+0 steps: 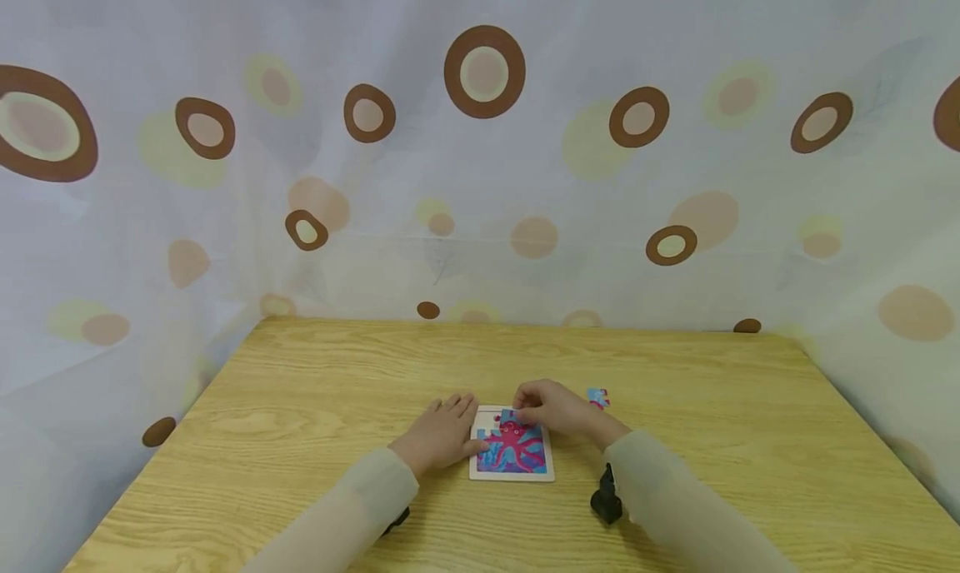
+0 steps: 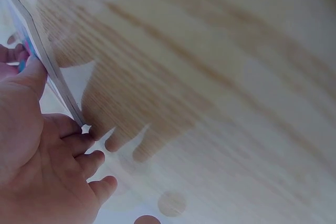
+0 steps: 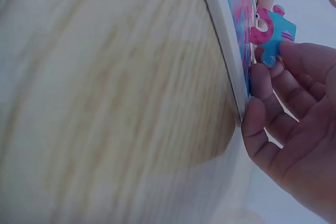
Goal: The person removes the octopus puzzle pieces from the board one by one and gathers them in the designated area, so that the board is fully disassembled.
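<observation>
My right hand (image 1: 553, 406) pinches a blue-and-pink puzzle piece (image 3: 283, 28) between thumb and fingers, tilted at the upper part of a white puzzle tray (image 1: 513, 476) on the wood-grain tabletop (image 1: 315, 423). My left hand (image 1: 441, 436) lies at the tray's left edge, fingers outstretched. A pink octopus picture (image 1: 517, 452) partly fills the tray. One loose piece (image 1: 597, 396) rests beyond my right wrist.

Soft, even light, pale glare across the tabletop (image 2: 231, 82) in hazy wrist views
</observation>
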Tool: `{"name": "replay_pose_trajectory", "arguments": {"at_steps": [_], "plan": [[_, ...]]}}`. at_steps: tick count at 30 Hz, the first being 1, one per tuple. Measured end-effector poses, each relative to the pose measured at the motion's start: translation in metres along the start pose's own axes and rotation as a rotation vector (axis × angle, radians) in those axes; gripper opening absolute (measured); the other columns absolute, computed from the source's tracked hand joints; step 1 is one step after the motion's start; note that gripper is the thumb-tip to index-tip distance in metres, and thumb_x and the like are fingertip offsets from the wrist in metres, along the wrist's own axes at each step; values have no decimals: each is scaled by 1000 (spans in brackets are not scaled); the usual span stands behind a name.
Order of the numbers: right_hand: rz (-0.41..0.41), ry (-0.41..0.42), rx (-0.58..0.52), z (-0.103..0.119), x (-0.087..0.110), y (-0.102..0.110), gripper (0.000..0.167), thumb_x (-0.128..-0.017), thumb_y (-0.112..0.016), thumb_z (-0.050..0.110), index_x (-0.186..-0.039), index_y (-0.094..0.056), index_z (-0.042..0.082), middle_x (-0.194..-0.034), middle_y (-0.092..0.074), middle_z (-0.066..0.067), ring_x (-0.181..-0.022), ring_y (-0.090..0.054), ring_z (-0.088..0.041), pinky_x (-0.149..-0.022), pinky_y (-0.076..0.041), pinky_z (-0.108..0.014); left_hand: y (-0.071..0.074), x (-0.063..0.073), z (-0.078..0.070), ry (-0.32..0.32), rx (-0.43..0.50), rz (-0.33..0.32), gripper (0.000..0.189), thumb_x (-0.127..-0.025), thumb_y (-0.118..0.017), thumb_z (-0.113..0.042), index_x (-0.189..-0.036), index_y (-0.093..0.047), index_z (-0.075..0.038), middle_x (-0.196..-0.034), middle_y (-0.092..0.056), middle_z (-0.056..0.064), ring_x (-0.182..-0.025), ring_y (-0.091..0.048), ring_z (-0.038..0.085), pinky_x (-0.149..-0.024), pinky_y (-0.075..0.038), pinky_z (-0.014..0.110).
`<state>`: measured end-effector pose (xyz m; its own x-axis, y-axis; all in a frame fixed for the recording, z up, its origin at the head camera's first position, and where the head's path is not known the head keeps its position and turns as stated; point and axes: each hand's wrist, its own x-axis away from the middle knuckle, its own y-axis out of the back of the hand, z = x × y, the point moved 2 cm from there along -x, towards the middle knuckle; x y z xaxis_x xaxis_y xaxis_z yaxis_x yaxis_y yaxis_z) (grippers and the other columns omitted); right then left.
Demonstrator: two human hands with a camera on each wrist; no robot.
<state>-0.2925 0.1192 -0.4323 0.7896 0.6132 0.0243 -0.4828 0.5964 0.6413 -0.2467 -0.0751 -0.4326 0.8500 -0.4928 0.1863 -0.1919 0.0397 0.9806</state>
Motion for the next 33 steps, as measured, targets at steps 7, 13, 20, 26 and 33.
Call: {"name": "replay_pose_trajectory", "arguments": {"at_steps": [7,13,20,26,33], "plan": [[-34,-28,-79,-2,9,14,10,-94,-55,11,-91,-63,6,-80,-57,-3,-66,-49,-17,-57,-45,-29,1,-1,-1,-3,-11,13,72,-93,-40,-51,-145,-27,-3,-148,-26,10,-135,-21,25,-108,-19,42],[-141,-87,-121,-12,29,53,16,-94,-53,9,-101,-63,-1,-81,-58,-7,-67,-53,-25,-59,-49,-39,1,-1,-2,-10,-17,5,71,-93,-41,-51,-145,-27,-3,-148,-26,10,-135,-22,25,-108,-19,42],[-259,-174,-182,-39,70,101,27,-96,-50,11,-113,-54,-10,-92,-57,-12,-86,-57,-34,-77,-51,-43,-4,-3,0,-3,-31,11,72,-93,-39,-52,-145,-26,-3,-149,-25,10,-135,-21,25,-108,-19,42],[-319,-222,-146,-70,108,134,33,-98,-47,11,-119,-46,-15,-96,-56,-14,-86,-56,-30,-78,-51,-40,-5,-4,0,-1,-34,9,72,-94,-39,-52,-145,-26,-3,-148,-25,10,-135,-21,25,-108,-19,42],[-396,-331,-126,-108,141,151,33,-97,-46,10,-114,-45,-18,-89,-55,-12,-76,-57,-18,-69,-53,-29,-4,-2,-1,-8,-37,-1,71,-94,-38,-52,-145,-27,-3,-148,-26,10,-135,-22,25,-108,-19,43]]}}
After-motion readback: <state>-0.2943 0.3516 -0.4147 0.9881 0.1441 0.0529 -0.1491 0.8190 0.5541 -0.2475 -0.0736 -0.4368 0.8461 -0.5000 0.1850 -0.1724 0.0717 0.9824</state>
